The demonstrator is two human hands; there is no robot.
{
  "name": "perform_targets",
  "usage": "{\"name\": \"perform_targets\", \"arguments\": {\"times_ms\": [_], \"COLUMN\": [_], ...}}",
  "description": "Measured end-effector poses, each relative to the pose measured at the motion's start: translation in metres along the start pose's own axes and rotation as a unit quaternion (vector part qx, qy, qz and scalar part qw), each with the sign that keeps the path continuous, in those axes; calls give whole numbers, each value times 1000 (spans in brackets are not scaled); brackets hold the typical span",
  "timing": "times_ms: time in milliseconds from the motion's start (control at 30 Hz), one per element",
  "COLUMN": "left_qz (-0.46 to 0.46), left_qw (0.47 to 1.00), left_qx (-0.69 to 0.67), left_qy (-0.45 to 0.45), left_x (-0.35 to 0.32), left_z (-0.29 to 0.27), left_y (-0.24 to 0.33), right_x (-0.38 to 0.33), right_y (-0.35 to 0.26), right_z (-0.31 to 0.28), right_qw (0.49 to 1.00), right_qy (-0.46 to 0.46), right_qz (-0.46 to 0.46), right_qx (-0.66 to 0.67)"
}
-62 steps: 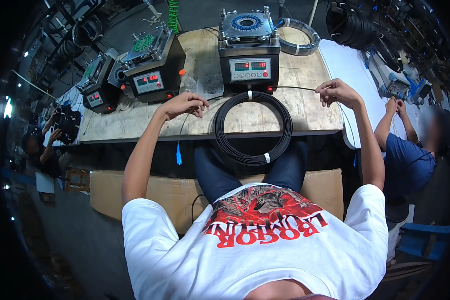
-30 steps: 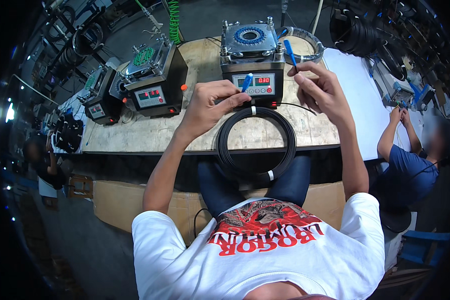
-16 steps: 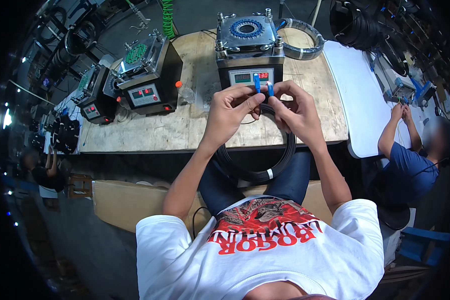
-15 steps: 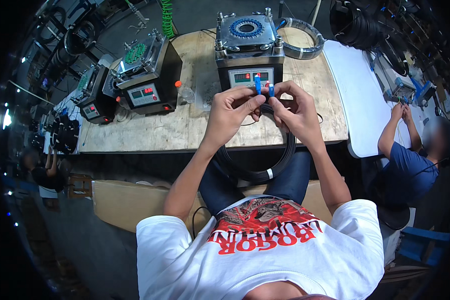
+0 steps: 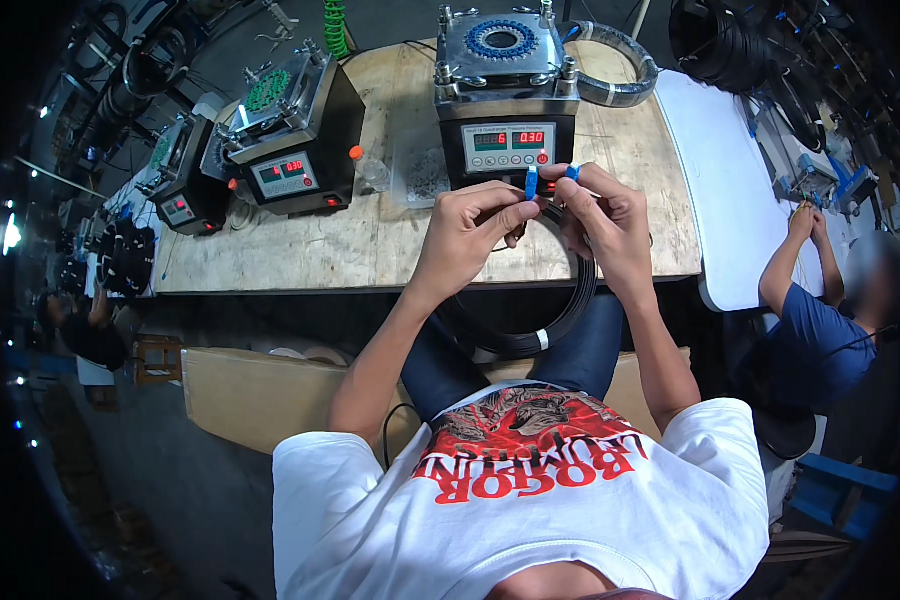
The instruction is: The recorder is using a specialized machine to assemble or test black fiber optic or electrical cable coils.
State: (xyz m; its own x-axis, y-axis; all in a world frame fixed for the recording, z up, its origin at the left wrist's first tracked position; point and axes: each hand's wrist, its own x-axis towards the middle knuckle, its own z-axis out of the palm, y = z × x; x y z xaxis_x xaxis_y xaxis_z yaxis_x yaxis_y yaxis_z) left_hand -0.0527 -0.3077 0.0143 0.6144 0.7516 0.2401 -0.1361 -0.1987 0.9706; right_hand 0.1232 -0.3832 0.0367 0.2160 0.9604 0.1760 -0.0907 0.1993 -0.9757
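Note:
Between the thumb and fingers of my left hand [image 5: 478,232] a small blue fibre-optic connector [image 5: 532,184] points upward, its tip pale. My right hand [image 5: 610,218] pinches a second blue connector [image 5: 573,172], slightly higher and tilted. A narrow gap separates the two. Below both hands, a coil of black cable [image 5: 582,298] with a white band hangs over my lap at the table edge. Right behind my hands stands a box-shaped polishing machine [image 5: 505,90] with a ring of blue connectors in its metal top and a lit red display.
Two similar machines [image 5: 295,135] [image 5: 182,175] stand to the left on the wooden table [image 5: 390,262]. An orange-capped bottle [image 5: 374,172] and a clear bag [image 5: 420,176] lie between. A wrapped cable coil [image 5: 620,92] rests at the back right. A co-worker [image 5: 820,330] works at the white table [image 5: 735,240].
Both hands have shifted a little to the right. The two connectors are farther apart, and the right one is now higher and tilted. My view has shifted slightly.

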Motion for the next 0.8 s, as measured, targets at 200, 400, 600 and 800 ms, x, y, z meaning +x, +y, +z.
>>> {"name": "perform_targets", "arguments": {"times_ms": [200,400,600,800], "left_qz": [65,63,61,74], "left_qw": [993,993,994,990], "left_qx": [96,96,87,113], "left_qy": [14,22,22,-29], "left_x": [-2,-5,-9,-11], "left_z": [2,6,6,-3], "left_y": [0,-6,-11,-16], "right_x": [-1,-2,-2,-2], "right_y": [8,16,16,8], "right_z": [-1,1,-5,-10], "right_qw": [999,999,996,983], "right_qy": [-52,-47,-78,-142], "right_qz": [5,-8,44,108], "right_qx": [2,-12,23,46]}}
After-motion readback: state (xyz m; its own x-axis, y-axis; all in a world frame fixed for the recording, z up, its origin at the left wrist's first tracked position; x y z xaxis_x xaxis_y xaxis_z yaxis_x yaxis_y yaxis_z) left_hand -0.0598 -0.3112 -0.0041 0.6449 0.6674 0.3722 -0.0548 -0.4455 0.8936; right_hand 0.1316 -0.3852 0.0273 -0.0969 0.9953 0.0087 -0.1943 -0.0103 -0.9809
